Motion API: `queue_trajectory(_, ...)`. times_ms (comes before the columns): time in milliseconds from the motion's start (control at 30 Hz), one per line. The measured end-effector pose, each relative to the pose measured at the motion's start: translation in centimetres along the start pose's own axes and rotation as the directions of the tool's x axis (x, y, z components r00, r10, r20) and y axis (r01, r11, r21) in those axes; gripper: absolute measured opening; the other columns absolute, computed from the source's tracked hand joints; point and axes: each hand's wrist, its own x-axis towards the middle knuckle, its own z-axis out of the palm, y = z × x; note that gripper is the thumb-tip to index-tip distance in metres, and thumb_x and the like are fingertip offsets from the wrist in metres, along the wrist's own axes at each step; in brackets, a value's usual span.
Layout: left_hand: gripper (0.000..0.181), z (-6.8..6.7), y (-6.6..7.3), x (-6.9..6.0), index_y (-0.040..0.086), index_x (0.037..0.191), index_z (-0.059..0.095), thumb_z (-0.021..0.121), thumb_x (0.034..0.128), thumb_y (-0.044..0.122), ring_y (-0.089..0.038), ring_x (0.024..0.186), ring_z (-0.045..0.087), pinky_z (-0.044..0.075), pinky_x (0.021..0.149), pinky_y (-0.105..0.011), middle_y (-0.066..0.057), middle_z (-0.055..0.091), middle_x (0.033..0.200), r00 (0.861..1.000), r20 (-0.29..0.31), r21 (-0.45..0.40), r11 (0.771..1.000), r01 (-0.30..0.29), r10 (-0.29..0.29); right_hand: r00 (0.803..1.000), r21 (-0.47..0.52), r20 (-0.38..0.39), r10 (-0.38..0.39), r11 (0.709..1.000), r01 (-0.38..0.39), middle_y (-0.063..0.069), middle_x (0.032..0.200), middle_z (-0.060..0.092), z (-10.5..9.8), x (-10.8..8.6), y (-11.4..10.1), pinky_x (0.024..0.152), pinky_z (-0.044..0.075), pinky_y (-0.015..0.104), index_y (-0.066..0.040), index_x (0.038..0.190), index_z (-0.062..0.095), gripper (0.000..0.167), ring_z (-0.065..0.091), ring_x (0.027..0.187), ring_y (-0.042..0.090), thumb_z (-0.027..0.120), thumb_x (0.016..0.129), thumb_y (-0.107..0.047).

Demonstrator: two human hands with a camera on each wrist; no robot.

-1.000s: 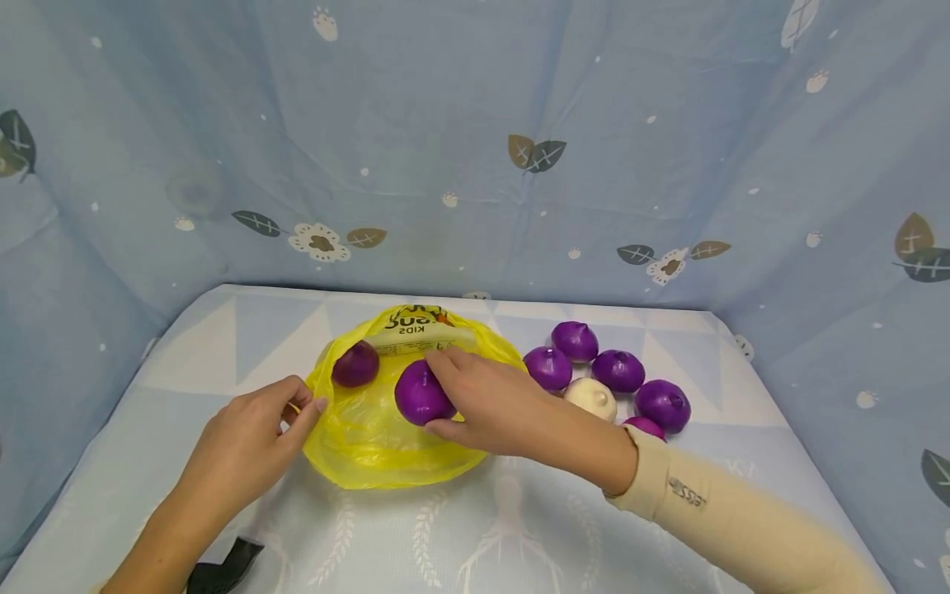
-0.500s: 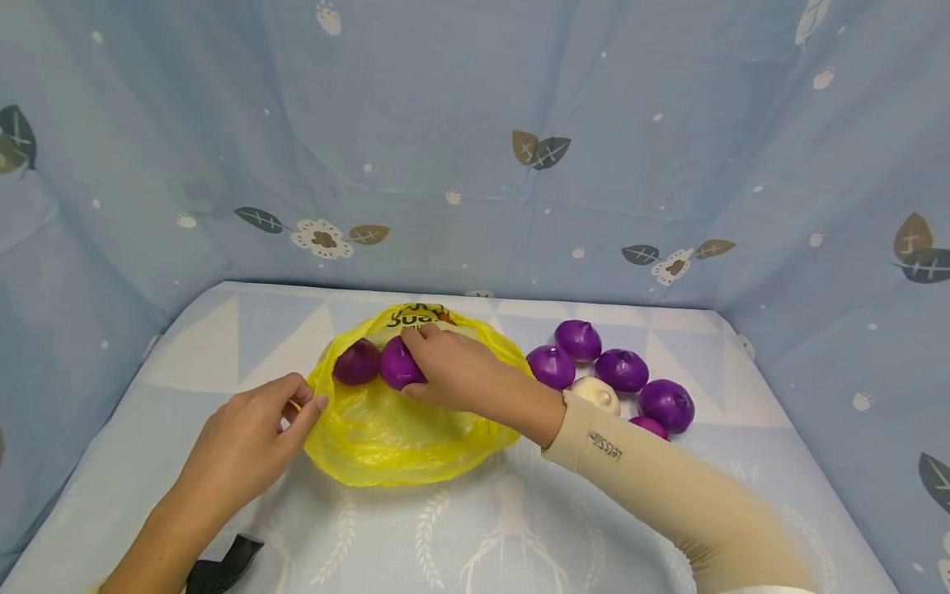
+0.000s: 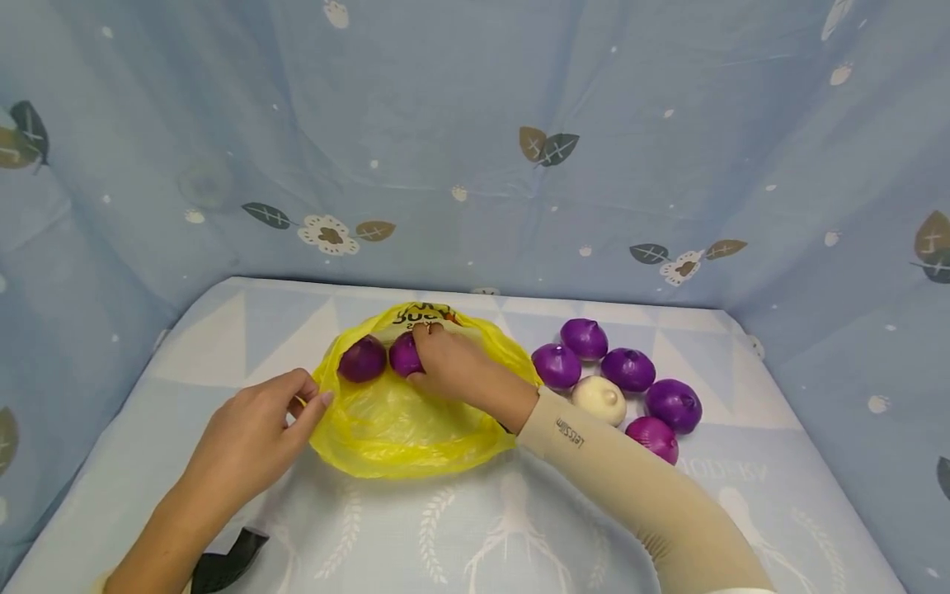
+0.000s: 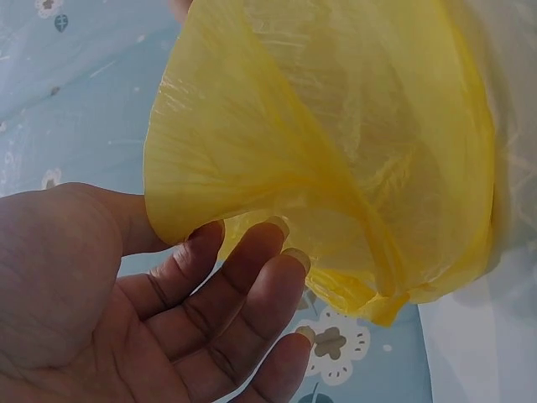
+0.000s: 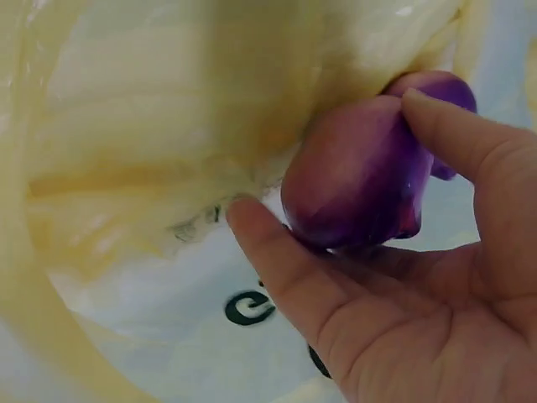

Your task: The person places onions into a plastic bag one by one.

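A yellow plastic bag [image 3: 393, 450] lies on the table with its mouth spread wide. My left hand [image 3: 248, 433] pinches the bag's left rim between thumb and index finger; in the left wrist view the other fingers curve loosely below the film. Inside the bag, my right hand [image 3: 456, 367] holds a purple onion [image 5: 357, 172] between thumb and fingers. Another purple onion [image 3: 363, 360] rests in the bag just left of it. To the bag's right lie several more purple onions [image 3: 627, 370] and one white onion [image 3: 599, 400].
A black curved object [image 3: 230, 561] shows beside my left forearm near the front edge. Behind the patterned table cover [image 3: 512, 528] hangs a blue curtain [image 3: 445, 124], which also runs along both sides.
My right hand has carried its purple onion leftward and farther back into the bag, next to the other onion. The left hand keeps its pinch on the rim.
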Motion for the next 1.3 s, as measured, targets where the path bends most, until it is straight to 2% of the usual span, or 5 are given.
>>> queue_trajectory(533,0.017,-0.2,-0.1,0.0,0.019,0.092,0.063,0.071,0.1014,0.031,-0.016,0.069,0.057,0.045,0.061,-0.038,0.004,0.068,0.085,1.0,0.0,-0.006,1.0,-0.007,0.007,0.999,0.033,-0.041,0.023,0.999,-0.021,0.02,0.135,0.059,1.4,1.3,0.6,0.093,0.055,0.037,0.003,0.15,0.041,0.078,0.066,0.108,0.026,0.067,0.1,-0.051)
queue_trajectory(900,0.017,-0.2,-0.2,0.0,0.019,0.092,0.063,0.071,0.1012,0.031,-0.016,0.07,0.058,0.046,0.061,-0.039,0.004,0.068,0.085,1.0,-0.003,-0.003,1.0,-0.011,0.011,0.999,0.051,-0.019,0.039,0.998,-0.038,0.018,0.135,0.061,1.5,1.3,1.0,0.096,0.055,0.037,0.005,0.149,0.043,0.088,0.066,0.114,0.027,0.078,0.091,-0.052)
queue_trajectory(1067,0.016,-0.4,-0.2,-0.2,0.02,0.091,0.062,0.071,0.1011,0.029,-0.017,0.07,0.058,0.046,0.062,-0.038,0.003,0.068,0.084,1.0,-0.005,0.007,1.0,-0.002,0.002,0.999,0.064,-0.027,0.018,0.998,-0.017,0.022,0.129,0.064,1.1,0.8,0.8,0.095,0.056,0.037,0.01,0.147,0.043,0.088,0.068,0.112,0.029,0.081,0.091,-0.045)
queue_trajectory(1200,0.016,-0.4,-0.2,-0.2,0.02,0.091,0.062,0.07,0.1012,0.03,-0.017,0.069,0.057,0.046,0.062,-0.037,0.003,0.068,0.084,1.0,0.0,0.008,1.0,0.005,-0.005,1.0,0.073,-0.015,0.023,0.997,-0.022,0.027,0.139,0.059,0.5,-0.1,0.3,0.097,0.055,0.037,0.014,0.153,0.033,0.096,0.068,0.117,0.031,0.08,0.092,-0.044)
queue_trajectory(1300,0.016,-0.4,-0.3,-0.4,0.019,0.092,0.062,0.07,0.1012,0.03,-0.017,0.069,0.057,0.045,0.062,-0.037,0.003,0.068,0.084,1.0,-0.002,0.005,1.0,0.005,-0.005,1.0,0.084,-0.022,0.022,0.996,-0.02,0.026,0.146,0.054,-0.1,-1.2,-0.1,0.098,0.054,0.037,0.011,0.156,0.031,0.096,0.066,0.12,0.031,0.078,0.094,-0.044)
